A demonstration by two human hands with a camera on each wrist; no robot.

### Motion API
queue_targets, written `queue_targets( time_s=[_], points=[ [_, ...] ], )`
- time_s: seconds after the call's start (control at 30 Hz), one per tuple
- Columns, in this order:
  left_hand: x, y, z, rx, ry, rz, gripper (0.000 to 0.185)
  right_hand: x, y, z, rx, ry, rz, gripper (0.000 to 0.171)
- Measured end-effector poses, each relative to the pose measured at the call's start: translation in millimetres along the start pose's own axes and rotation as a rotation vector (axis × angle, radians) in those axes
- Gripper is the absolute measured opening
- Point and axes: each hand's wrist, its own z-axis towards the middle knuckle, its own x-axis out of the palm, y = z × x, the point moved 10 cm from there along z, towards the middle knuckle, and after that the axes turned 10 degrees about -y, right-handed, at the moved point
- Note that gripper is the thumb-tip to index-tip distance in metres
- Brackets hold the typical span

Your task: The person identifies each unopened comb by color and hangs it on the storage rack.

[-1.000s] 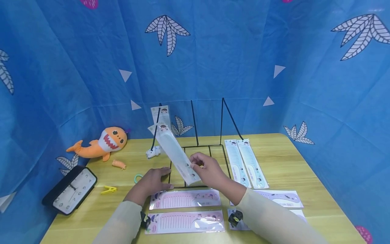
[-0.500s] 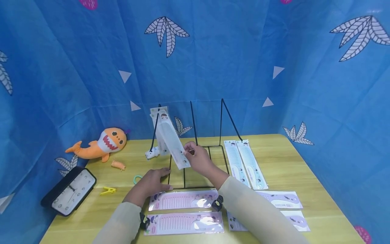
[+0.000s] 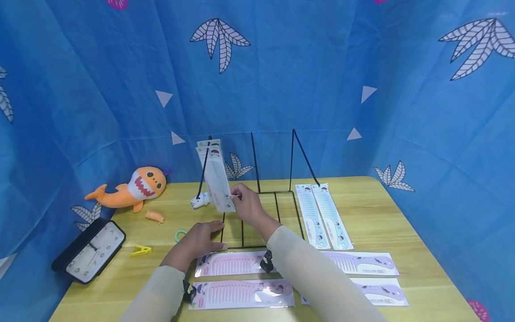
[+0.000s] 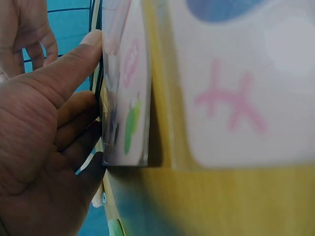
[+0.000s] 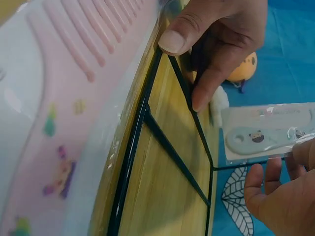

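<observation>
Right hand (image 3: 248, 205) pinched the lower right edge of a packaged pale-blue comb (image 3: 216, 176), the package's top at the left sloping rod (image 3: 202, 179) of a black wire rack (image 3: 277, 206), left hand (image 3: 198, 240) rested, fingers extended, on the rack's front left corner.

Four pale-blue combs in flat clear packets (image 3: 217, 176), that's what I can count! Two pink combs in clear packets (image 3: 243, 295), two purple combs in clear packets (image 3: 362, 263), so eight packs showing! Just one black wire rack (image 3: 242, 235). One orange plush shark (image 3: 142, 188), one black-cased, white-faced clock (image 3: 95, 252), one yellow clip (image 3: 141, 250), one green ring (image 3: 177, 235), one little orange toy (image 3: 155, 217), one little white toy (image 3: 200, 201).
</observation>
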Motion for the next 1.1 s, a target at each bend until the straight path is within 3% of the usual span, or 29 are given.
queue_targets(
  time_s=[0.3,0.6,1.1],
  points=[
    [1.6,1.5,0.1,0.016,-0.005,0.001,0.071,14,4,7,-0.004,-0.004,0.042,0.013],
    [0.2,2.6,1.0,-0.011,0.004,-0.007,0.072,21,6,8,0.005,-0.011,0.035,0.009],
    [1.3,2.8,1.2,-0.012,0.006,-0.006,0.072,21,3,6,0.021,-0.016,0.034,0.012]
  ],
)
